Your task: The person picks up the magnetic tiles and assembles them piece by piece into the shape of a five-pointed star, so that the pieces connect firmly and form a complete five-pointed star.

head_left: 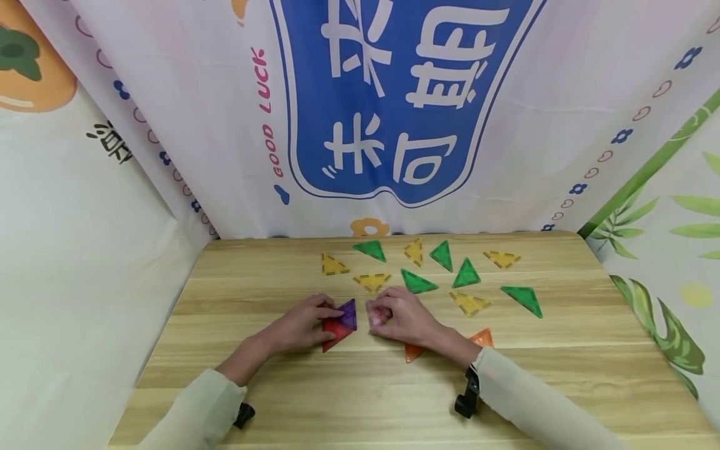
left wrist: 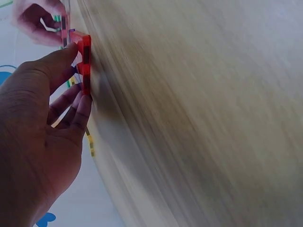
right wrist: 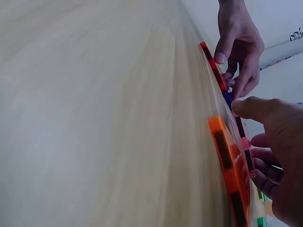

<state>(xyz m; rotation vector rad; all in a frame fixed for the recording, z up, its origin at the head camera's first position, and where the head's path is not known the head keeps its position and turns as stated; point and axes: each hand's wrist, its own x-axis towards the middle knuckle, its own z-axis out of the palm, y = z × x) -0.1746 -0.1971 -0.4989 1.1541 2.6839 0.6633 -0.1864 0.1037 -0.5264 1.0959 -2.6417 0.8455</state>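
Just left of the table's middle, my left hand (head_left: 300,325) holds a red triangular magnetic tile (head_left: 336,335) and a purple triangular tile (head_left: 350,316) that meet edge to edge. Its thumb is at the red tile, and a finger lies over the purple one. Across a small gap to the right, my right hand (head_left: 409,317) pinches a clear pink tile (head_left: 374,315) between thumb and fingers. The right wrist view shows the pink tile (right wrist: 240,126) close to the purple tile (right wrist: 227,98). Fingers partly cover all three tiles.
Orange tiles (head_left: 413,354) lie beneath and beside the right forearm, partly hidden. Several green triangles (head_left: 442,256) and yellow triangles (head_left: 471,304) are scattered over the back of the wooden table (head_left: 236,281). A printed cloth (head_left: 225,156) hangs behind the table.
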